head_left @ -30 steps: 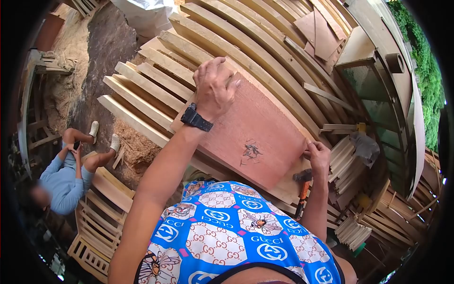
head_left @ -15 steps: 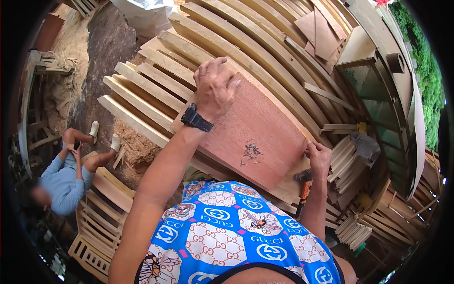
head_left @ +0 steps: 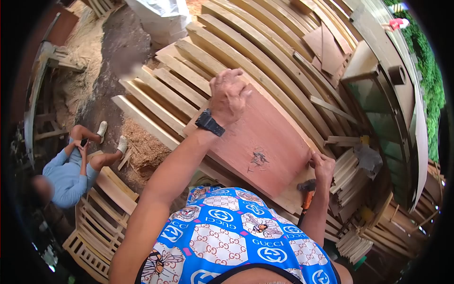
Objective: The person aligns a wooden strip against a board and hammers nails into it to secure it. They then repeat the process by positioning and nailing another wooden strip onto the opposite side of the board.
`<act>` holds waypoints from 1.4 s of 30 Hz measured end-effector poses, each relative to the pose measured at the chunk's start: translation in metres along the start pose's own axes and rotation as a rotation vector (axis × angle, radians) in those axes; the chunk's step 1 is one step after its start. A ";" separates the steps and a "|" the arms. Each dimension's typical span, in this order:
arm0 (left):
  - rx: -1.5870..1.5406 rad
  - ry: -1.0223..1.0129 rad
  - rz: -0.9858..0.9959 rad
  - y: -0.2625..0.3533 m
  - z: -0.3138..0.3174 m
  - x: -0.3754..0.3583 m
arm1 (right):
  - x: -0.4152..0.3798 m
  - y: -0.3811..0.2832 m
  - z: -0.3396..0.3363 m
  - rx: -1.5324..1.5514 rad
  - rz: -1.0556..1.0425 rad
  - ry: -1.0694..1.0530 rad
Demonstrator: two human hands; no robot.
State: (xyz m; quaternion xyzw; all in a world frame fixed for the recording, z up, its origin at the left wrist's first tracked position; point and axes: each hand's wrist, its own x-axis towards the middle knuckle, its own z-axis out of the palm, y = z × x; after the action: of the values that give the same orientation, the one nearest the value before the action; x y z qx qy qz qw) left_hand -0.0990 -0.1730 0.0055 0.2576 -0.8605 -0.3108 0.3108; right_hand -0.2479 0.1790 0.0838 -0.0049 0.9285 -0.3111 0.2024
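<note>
A reddish-brown plywood panel (head_left: 272,128) lies on a stack of lumber in front of me. My left hand (head_left: 229,97), with a black watch on the wrist, is bent over its far left end, fingers curled at the edge and thumb toward the panel face. At the right end, my right hand (head_left: 323,165) pinches the panel's corner between thumb and fingers. A small heap of nails (head_left: 258,159) rests loose on the panel, nearer its front edge. Beside my right forearm lies a hammer (head_left: 307,193) with an orange and black handle, partly hidden by the arm.
Long wooden boards (head_left: 236,49) stretch beyond the panel. Plywood offcuts (head_left: 326,47) lie on them. A person (head_left: 71,173) in light blue sits at the left near slatted wooden pieces (head_left: 92,236). Sawdust (head_left: 144,146) covers part of the ground. A cabinet frame (head_left: 378,94) stands at right.
The camera view has shifted, so the whole scene sits slightly lower and further right. Both hands stay at the same ends of the panel; the left fingers have moved slightly.
</note>
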 end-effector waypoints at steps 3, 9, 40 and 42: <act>-0.097 0.100 0.059 -0.011 0.010 0.000 | 0.036 0.051 -0.006 -0.091 -0.158 -0.073; -0.072 -0.005 -0.007 -0.009 0.017 -0.002 | -0.011 -0.035 0.029 -0.030 -0.049 0.090; 0.133 -0.286 -0.080 -0.242 0.016 0.089 | 0.018 0.152 -0.060 -0.117 -0.031 0.570; 0.216 -0.311 -0.088 -0.237 0.014 0.090 | 0.024 0.192 -0.079 -0.154 -0.033 0.550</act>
State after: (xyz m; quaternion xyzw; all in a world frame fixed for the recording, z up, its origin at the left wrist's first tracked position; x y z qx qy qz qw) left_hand -0.1104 -0.3846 -0.1339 0.2759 -0.9143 -0.2660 0.1309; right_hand -0.2772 0.3758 0.0207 0.0491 0.9693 -0.2325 -0.0633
